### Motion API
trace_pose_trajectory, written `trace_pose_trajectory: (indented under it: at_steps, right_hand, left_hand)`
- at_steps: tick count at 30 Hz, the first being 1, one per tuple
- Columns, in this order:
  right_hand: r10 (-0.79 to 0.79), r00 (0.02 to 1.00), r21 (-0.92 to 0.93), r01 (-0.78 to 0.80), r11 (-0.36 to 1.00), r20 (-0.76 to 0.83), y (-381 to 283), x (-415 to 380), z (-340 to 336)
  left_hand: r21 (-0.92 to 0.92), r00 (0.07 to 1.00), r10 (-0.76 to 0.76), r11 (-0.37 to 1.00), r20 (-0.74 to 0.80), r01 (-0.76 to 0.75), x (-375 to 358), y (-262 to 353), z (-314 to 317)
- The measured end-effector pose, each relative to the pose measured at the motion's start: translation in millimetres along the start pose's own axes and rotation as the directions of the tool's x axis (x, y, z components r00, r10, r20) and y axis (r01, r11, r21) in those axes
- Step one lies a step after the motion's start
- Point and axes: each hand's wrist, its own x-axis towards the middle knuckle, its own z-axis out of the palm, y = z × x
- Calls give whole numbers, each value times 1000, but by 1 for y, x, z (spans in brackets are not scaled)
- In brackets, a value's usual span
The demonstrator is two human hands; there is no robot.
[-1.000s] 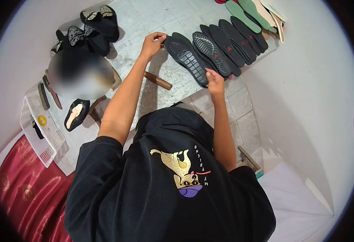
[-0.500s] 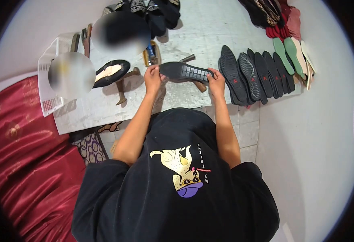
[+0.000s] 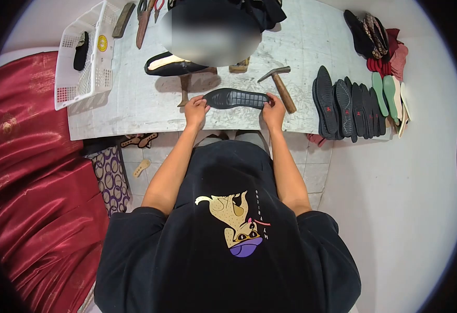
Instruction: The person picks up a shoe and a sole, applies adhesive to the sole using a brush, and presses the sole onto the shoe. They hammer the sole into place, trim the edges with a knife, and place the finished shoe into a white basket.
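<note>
A black shoe sole (image 3: 236, 98) is held level above the front of the table, with its ribbed, grid-patterned face toward me. My left hand (image 3: 196, 111) pinches the sole's left end between thumb and fingers. The opposite end is gripped by my right hand (image 3: 273, 111). Just beyond the right hand lies a hammer (image 3: 284, 94) with a wooden handle. Behind my left hand, a black shoe (image 3: 175, 66) with a pale insole sits by a metal shoe anvil (image 3: 184, 89); a blur hides part of that area.
Several black soles (image 3: 345, 107) stand in a row at the right, beside green and cream insoles (image 3: 390, 94). A white plastic basket (image 3: 99, 68) is on the left, holding a black piece. Pincers (image 3: 143, 26) and a sharpening block (image 3: 124, 21) lie at the back left.
The view has shifted, showing more of the table. The sole and both hands are nearer the table's front edge, and the hammer formerly behind the sole is uncovered. Both hands keep their grip.
</note>
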Motion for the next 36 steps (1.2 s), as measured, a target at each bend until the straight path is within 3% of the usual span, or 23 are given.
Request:
trace_pose_trajectory:
  at_steps: [1,3,5,7,8,9,10,11,13,14,15,17,18,20,23,24,26,27,29,33,36]
  right_hand:
    - [2,1000,-3,-2,1000,2,0,-2,0]
    - [-142,989,-152,136,979,-29,-2,-7,-3]
    - [-53,999,-157,51,986,-8,-9,-17,-8]
    - [2,995,-361,36,932,103,-10,-23,-14]
    - [31,982,-369,40,928,187,-11,-26,-15]
    - [35,976,-362,47,931,215,-4,-30,-10]
    - [96,946,-361,23,932,309,-7,-36,-7]
    - [158,904,-361,-5,933,397,-10,-45,-2]
    - [93,812,-212,39,976,576,-25,-62,9]
    - [15,751,-129,94,987,660,-33,-67,12]
    - [-66,679,-41,140,989,731,-36,-70,13]
    - [-80,682,-81,201,976,727,-34,-60,14]
    - [-68,761,-101,174,980,646,-31,-49,14]
    - [-85,889,-60,125,990,450,-33,-26,19]
    - [-89,921,27,85,996,380,-50,10,30]
    - [-92,918,31,87,996,385,-51,23,38]
    - [-350,844,19,375,927,406,-54,42,53]
    - [-351,841,20,377,926,411,-57,43,57]
    - [-561,665,-47,665,746,493,-68,52,64]
    - [-437,594,-197,717,669,676,-78,56,50]
    - [-375,640,-278,686,673,670,-74,53,31]
  left_hand:
    - [-20,999,29,999,28,-28,1,-3,-1]
    - [-21,999,44,999,28,-43,4,-4,4]
    - [20,993,82,996,87,-85,6,1,10]
    - [120,985,102,986,137,-119,14,10,22]
    - [197,977,147,965,152,-175,17,14,31]
    - [270,968,187,936,167,-227,21,16,41]
    - [151,969,171,968,178,-199,33,5,51]
    - [151,969,168,969,181,-197,39,-7,53]
    - [350,922,275,864,272,-361,39,-7,62]
    - [507,880,347,721,325,-471,32,-2,62]
    - [508,881,344,723,324,-469,19,5,63]
    - [736,827,498,451,262,-505,-5,10,63]
    - [773,816,513,391,267,-499,-16,13,60]
    - [821,848,462,358,258,-445,-41,20,53]
    - [883,878,408,277,250,-380,-52,8,42]
    - [863,873,408,303,267,-405,-51,1,38]
    - [826,862,403,337,307,-451,-50,-2,38]
    - [827,864,403,340,301,-447,-51,-4,36]
    - [809,868,373,363,328,-462,-47,1,32]
    - [791,830,386,309,403,-528,-34,12,6]
    - [703,738,423,271,526,-657,-24,25,-5]
